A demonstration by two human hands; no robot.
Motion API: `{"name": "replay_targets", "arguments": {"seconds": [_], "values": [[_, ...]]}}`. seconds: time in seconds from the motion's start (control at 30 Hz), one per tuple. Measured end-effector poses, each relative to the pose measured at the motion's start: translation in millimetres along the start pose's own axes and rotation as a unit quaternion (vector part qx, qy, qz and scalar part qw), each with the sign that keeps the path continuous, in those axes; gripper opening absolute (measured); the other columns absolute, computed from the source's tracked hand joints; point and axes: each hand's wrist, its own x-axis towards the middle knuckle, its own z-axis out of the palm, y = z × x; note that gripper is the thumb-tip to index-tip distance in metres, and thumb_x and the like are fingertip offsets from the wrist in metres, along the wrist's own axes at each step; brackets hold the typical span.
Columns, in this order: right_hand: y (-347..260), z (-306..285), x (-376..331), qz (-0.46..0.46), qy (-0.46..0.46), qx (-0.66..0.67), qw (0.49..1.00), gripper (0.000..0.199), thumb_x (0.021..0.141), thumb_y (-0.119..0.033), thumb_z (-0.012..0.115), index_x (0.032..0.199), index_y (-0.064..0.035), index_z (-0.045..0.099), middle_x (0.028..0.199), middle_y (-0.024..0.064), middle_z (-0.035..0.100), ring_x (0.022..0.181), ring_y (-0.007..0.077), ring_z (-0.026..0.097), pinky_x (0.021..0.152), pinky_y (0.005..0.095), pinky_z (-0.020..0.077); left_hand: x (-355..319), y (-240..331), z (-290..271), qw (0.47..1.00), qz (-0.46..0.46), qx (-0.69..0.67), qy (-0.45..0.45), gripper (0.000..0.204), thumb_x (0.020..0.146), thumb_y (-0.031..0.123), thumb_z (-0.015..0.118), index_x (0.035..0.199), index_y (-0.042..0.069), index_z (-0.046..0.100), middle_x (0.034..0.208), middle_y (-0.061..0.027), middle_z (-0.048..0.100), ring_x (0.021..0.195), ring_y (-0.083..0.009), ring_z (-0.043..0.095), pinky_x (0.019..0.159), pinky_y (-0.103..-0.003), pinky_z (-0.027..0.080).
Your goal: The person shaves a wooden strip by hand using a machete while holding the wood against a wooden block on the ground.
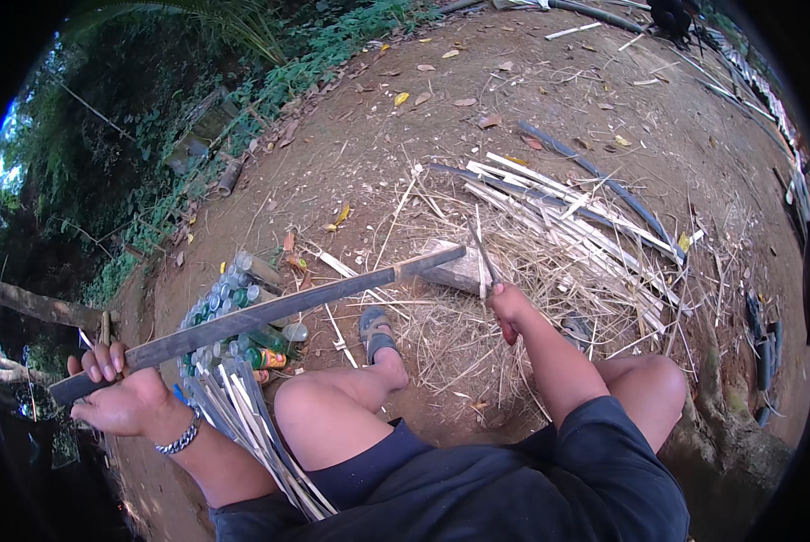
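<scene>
My left hand (pixel 132 397) grips the near left end of a long, dark split-bamboo strip (pixel 269 312), palm up with the fingers curled over its edge. The strip slants up to the right, and its far end lies at a wooden block (pixel 454 274) on the ground. My right hand (pixel 510 310) is closed round the handle of a knife, whose reddish end shows below the fist. The narrow knife blade (pixel 482 246) points up and away, just right of the strip's far end. A pale sliver (pixel 482 271) stands beside the blade. Whether blade and strip touch, I cannot tell.
Pale split strips (pixel 567 217) and shavings (pixel 513 361) litter the ground ahead and right. Glass bottles (pixel 242 316) cluster at left. A bundle of thin strips (pixel 256 434) lies by my left forearm. A dark bamboo length (pixel 603 176) lies farther off; a tree base (pixel 735 425) stands right.
</scene>
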Motion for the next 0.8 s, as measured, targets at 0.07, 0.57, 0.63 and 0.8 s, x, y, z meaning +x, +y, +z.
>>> {"name": "replay_targets", "arguments": {"seconds": [0.07, 0.57, 0.63, 0.8], "values": [[-42.1, 0.3, -40.6, 0.071, -0.078, 0.223, 0.969, 0.017, 0.081, -0.013, 0.064, 0.090, -0.0016, 0.055, 0.067, 0.0099, 0.058, 0.052, 0.0232, 0.056, 0.048, 0.0375, 0.0464, -9.4, 3.7, 11.2, 1.000, 0.002, -0.006, -0.005, 0.062, 0.098, 0.057, 0.027, 0.109, 0.001, 0.051, 0.070, -0.0018, 0.037, 0.061, -0.0134, 0.036, 0.055, -0.028, 0.034], [-122.1, -23.6, -183.3, -0.089, 0.021, 0.262, 0.961, 0.019, 0.090, -0.019, 0.059, 0.093, -0.0054, 0.046, 0.067, 0.0029, 0.052, 0.052, 0.0134, 0.054, 0.048, 0.0292, 0.0451, -32.8, 21.5, 48.6, 0.990, 0.001, -0.098, -0.099, 0.038, 0.092, 0.050, 0.055, 0.089, 0.012, 0.051, 0.087, -0.0043, 0.053, 0.094, -0.0218, 0.055, 0.090, -0.044, 0.044], [-130.9, -18.7, -195.8, -0.149, 0.015, 0.279, 0.949, 0.020, 0.090, -0.018, 0.058, 0.094, -0.0047, 0.044, 0.068, 0.0039, 0.053, 0.053, 0.0137, 0.054, 0.050, 0.0313, 0.0461, -40.3, 26.5, 61.4, 0.990, -0.021, -0.093, -0.107, 0.038, 0.092, 0.051, 0.054, 0.090, 0.013, 0.051, 0.085, -0.0028, 0.052, 0.089, -0.0192, 0.055, 0.082, -0.040, 0.047], [-191.7, -28.4, -257.3, -0.267, 0.004, 0.096, 0.959, 0.024, 0.081, -0.013, 0.059, 0.099, -0.0033, 0.046, 0.071, 0.0106, 0.056, 0.063, 0.0262, 0.059, 0.061, 0.0393, 0.0471, -51.4, 39.3, 71.1, 0.966, -0.069, -0.145, -0.203, 0.039, 0.093, 0.051, 0.053, 0.094, 0.013, 0.049, 0.067, 0.0023, 0.038, 0.054, -0.0081, 0.037, 0.049, -0.021, 0.033]]}}
